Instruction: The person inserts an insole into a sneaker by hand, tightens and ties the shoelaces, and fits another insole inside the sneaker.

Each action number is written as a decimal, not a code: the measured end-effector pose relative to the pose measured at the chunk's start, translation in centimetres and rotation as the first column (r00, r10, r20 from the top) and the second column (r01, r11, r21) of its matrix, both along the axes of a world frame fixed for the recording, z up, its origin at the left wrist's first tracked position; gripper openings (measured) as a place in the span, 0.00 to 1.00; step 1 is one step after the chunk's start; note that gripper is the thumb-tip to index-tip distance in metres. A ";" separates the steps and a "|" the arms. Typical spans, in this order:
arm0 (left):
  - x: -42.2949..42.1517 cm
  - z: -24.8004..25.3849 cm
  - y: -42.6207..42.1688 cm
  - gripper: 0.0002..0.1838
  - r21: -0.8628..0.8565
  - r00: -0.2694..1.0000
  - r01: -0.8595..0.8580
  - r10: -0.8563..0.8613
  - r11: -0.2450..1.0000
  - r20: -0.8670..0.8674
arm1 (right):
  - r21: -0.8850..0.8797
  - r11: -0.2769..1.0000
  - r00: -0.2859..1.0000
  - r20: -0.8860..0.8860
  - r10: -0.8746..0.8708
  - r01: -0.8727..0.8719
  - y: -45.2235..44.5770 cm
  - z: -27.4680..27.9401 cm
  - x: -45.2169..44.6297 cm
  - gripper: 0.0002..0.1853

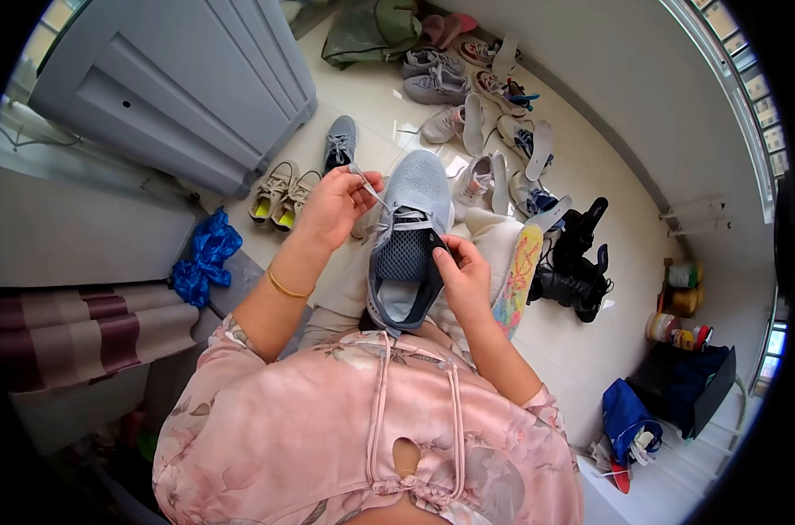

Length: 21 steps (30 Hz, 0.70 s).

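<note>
A light grey knit shoe (419, 188) lies over my lap, toe pointing away from me and its dark opening toward me. Its laces (408, 215) cross only the upper part of the tongue. My left hand (336, 203), on the shoe's left side, pinches a lace end and holds it up and away from the shoe. On the right side, my right hand (460, 276) grips the dark collar edge of the shoe between thumb and fingers. A colourful patterned insole (518, 278) rests beside the shoe, right of my right hand.
Pairs of shoes with insoles (481, 179) stand on the tiled floor ahead and right. A grey cabinet (179, 87) is at upper left, beige shoes (275, 191) below it. Blue plastic bag (207, 255) at left; black shoes (572, 271) and blue bag (625, 420) at right.
</note>
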<state>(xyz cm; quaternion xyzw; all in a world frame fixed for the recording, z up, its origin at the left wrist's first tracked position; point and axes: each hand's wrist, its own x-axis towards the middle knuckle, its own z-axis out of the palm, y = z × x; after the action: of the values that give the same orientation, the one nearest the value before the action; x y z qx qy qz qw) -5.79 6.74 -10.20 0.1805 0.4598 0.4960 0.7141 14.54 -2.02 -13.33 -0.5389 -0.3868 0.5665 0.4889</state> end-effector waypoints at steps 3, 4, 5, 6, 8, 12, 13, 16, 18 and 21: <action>-1.1 1.3 0.3 0.08 0.113 0.940 0.068 -0.102 0.991 0.325 | -0.008 1.000 0.999 -0.032 0.004 -0.004 0.0 -0.1 -0.1 0.11; -1.2 2.5 0.2 0.07 0.171 0.908 0.083 -0.145 0.982 0.394 | -0.014 1.000 0.999 -0.042 0.000 0.000 0.1 -0.2 0.0 0.11; -1.0 4.1 0.0 0.08 0.186 0.897 0.078 -0.150 0.979 0.415 | -0.020 1.000 0.999 -0.051 -0.005 0.004 0.1 -0.3 0.0 0.11; -1.2 5.4 0.0 0.09 0.247 0.906 0.059 -0.156 0.967 0.394 | -0.027 1.000 0.997 -0.070 -0.011 0.009 0.1 -0.3 -0.1 0.12; -2.2 7.8 -0.1 0.10 0.365 0.921 0.028 -0.165 0.931 0.352 | -0.043 0.999 0.994 -0.106 -0.029 0.024 0.0 -0.2 -0.1 0.12; -4.5 12.5 0.2 0.11 0.612 0.970 -0.122 -0.036 0.782 0.239 | -0.059 0.998 0.995 -0.094 -0.029 0.023 0.0 -0.4 0.0 0.13; -5.2 13.5 0.0 0.11 0.671 0.978 -0.150 0.008 0.726 0.210 | -0.063 0.998 0.995 -0.093 -0.025 0.019 0.0 -0.3 0.0 0.13; -7.3 15.8 -0.8 0.13 0.825 0.989 -0.139 0.042 0.548 0.139 | -0.047 0.999 0.994 -0.104 -0.018 0.013 0.0 -0.5 0.0 0.13; -7.5 17.5 -1.8 0.13 0.871 0.984 -0.164 0.138 0.463 0.112 | -0.044 0.999 0.994 -0.106 -0.008 0.003 0.0 -0.6 0.0 0.13; -8.5 19.7 -3.3 0.13 0.924 0.972 -0.152 0.223 0.350 0.076 | -0.056 0.998 0.996 -0.088 0.018 -0.023 0.0 -0.5 0.1 0.14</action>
<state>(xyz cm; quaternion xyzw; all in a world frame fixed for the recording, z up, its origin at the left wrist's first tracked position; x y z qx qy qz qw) -14.33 3.48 9.46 0.5100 0.1439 0.7400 0.4142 14.68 -2.00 -13.83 -0.5231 -0.3544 0.6054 0.4840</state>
